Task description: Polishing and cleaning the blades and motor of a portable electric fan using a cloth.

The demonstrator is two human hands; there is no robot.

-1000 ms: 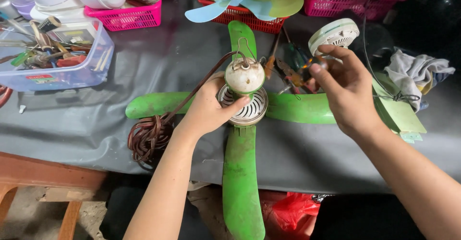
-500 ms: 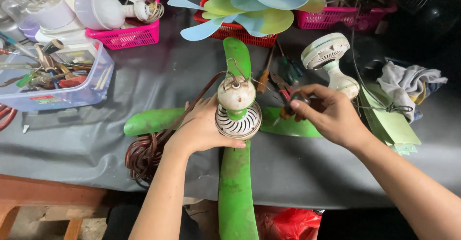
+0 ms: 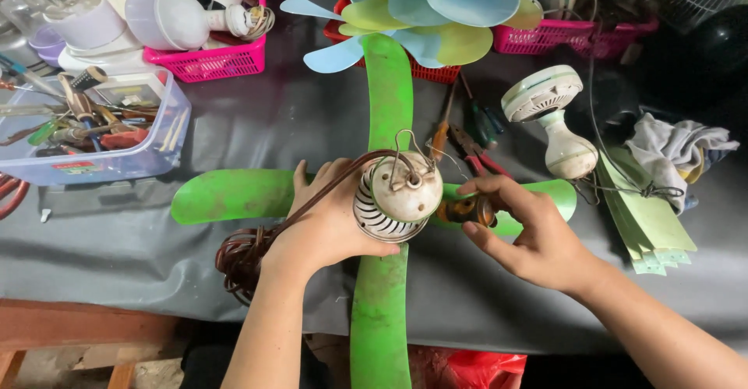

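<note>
A small ceiling fan with four green blades (image 3: 234, 194) lies on the dark grey table cover. Its cream motor housing (image 3: 397, 197) with a wire hook on top sits at the centre. My left hand (image 3: 327, 225) grips the housing from the left, and the brown cord (image 3: 245, 253) runs under that wrist into a coil. My right hand (image 3: 530, 237) rests on the right blade, fingers closed on a small dark brown part (image 3: 467, 210) beside the housing. A white fan motor cover (image 3: 549, 116) stands on the table just behind it.
A clear plastic box of hand tools (image 3: 93, 128) sits at the left. Pink baskets (image 3: 214, 54) with white parts line the back, beside pastel fan blades (image 3: 421, 15). Screwdrivers and pliers (image 3: 471, 136) lie behind the fan. A grey rag (image 3: 678, 147) and pale green blades (image 3: 647, 218) lie at right.
My right hand set the white motor cover down on the table and came back to a small dark part beside the housing. My left hand stayed on the housing.
</note>
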